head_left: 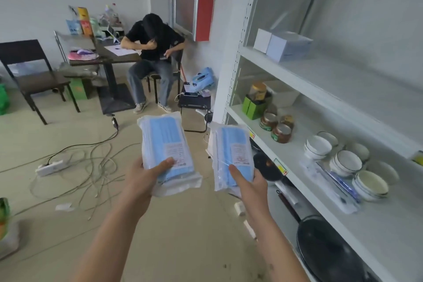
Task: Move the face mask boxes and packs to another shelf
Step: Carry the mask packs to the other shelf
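My left hand (146,178) grips a clear plastic pack of blue face masks (166,144) by its near end, thumb on top. A second pack of blue face masks (231,153) is held the same way in my right hand (248,184). Both packs are in the air over the floor, just left of the white shelf unit (304,89). Two white and pale blue face mask boxes (282,44) stand side by side at the left end of an upper shelf. More blue mask packs (202,79) lie on a black stool behind.
The middle shelf holds jars (277,127), green boxes (253,105) and stacked white bowls (343,160). A black pan (329,252) sits on the lowest level. Cables and a power strip (51,166) trail across the floor. A person sits on a chair at a table (109,55) behind.
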`<state>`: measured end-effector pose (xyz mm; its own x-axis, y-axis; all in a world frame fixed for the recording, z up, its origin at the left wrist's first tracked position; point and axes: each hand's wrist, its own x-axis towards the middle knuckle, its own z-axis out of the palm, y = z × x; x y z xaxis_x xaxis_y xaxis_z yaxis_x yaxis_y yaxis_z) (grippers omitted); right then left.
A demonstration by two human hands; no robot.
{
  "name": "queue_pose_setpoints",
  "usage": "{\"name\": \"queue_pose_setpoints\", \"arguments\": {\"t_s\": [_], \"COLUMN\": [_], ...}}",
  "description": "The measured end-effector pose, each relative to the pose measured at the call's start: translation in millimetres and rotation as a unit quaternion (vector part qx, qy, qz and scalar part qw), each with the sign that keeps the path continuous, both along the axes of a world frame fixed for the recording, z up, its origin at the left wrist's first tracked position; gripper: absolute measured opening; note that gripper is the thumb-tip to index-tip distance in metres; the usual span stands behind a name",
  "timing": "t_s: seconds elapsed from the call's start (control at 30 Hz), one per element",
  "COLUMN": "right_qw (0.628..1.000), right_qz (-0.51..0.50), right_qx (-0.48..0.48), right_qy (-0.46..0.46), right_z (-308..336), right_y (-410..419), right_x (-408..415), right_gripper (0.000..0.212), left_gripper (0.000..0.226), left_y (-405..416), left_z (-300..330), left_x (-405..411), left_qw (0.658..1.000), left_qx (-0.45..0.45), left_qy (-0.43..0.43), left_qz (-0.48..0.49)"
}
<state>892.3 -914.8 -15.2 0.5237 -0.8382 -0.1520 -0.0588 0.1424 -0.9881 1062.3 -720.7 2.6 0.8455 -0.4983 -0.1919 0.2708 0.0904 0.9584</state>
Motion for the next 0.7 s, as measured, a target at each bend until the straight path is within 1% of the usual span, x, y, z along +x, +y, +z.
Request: {"name": "queue_pose_setpoints", "arguments": {"t_s": [0.17,0.27,0.47,0.6,0.7], "right_qw": [1.0,0.999,0.996,0.995,0.994], "right_qz": [-0.019,-0.039,-0.068,-0.076,-0.093], "right_qx": [0.017,0.023,0.049,0.052,0.046], "right_qy": [0.0,-0.011,-0.039,-0.044,-0.041], "right_z": [1.4,2.2,11.2,16.6,19.8], "right_y": [-48.7,-77.3,-120.3,-144.5,-162.0], "right_x": [60.8,108.9,204.7,246.7,263.1], "right_gripper": [0.046,0.047,0.042,0.044,0.044], "left_gripper": [0.051,0.053,0.053,0.056,0.055], "left_y": [-49.5,-76.7,-131.4,-168.9,-194.7], "left_z": [-2.2,-2.4,5.9,13.6,13.8], "left_x": [66.2,117.9,221.8,277.8,303.4], "left_qw": [1.0,0.999,0.997,0.995,0.993], "left_qx": [0.017,0.029,0.035,0.039,0.042], "left_qy": [0.002,-0.002,-0.003,-0.011,-0.009], "left_qz": [-0.007,-0.032,-0.075,-0.093,-0.109]}}
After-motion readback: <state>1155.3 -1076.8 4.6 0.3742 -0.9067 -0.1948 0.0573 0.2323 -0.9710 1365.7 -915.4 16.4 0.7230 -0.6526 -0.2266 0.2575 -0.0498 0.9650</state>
